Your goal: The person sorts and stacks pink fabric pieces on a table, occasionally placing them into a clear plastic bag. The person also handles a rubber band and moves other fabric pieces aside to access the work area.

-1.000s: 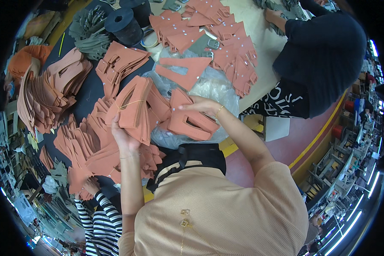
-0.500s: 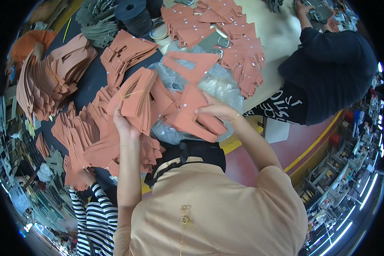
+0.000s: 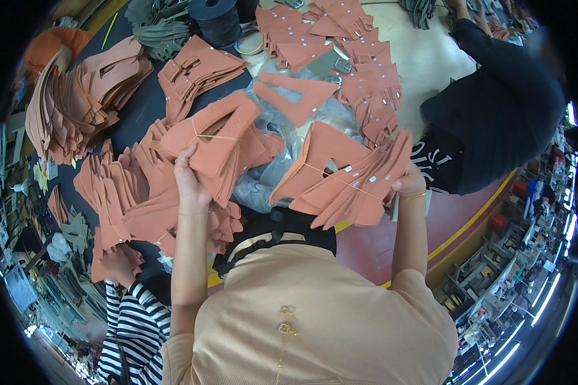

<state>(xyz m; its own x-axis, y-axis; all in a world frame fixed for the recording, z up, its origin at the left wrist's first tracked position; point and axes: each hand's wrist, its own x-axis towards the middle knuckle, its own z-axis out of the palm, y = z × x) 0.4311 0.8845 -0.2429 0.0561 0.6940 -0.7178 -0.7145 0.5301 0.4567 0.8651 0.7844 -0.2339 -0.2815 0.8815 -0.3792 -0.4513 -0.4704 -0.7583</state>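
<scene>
My left hand point(image 3: 189, 181) is closed on the lower left edge of a banded bundle of salmon-coloured cut pieces point(image 3: 219, 142) with slots through them. A thin rubber band crosses that bundle. Off to the right, my right hand point(image 3: 410, 182) grips the outer end of a second banded bundle point(image 3: 347, 192). Its pieces are fanned out, with small white stickers along their faces, and most of the fingers are hidden behind. Between and beyond the two bundles, a loose slotted piece point(image 3: 297, 95) lies on clear plastic bags point(image 3: 253, 189).
More salmon stacks point(image 3: 119, 199) cover the table's left side, and stickered pieces point(image 3: 366, 70) spread at the far middle. A black spool point(image 3: 213, 22) and a tape roll point(image 3: 249, 42) stand behind. Co-workers are near: a striped sleeve point(image 3: 138, 314) lower left, a dark-clad person point(image 3: 494, 122) right.
My right hand has moved right, and the bundle it holds is now fanned, showing its band and stickers. The left hand's bundle has turned slightly and shifted a little.
</scene>
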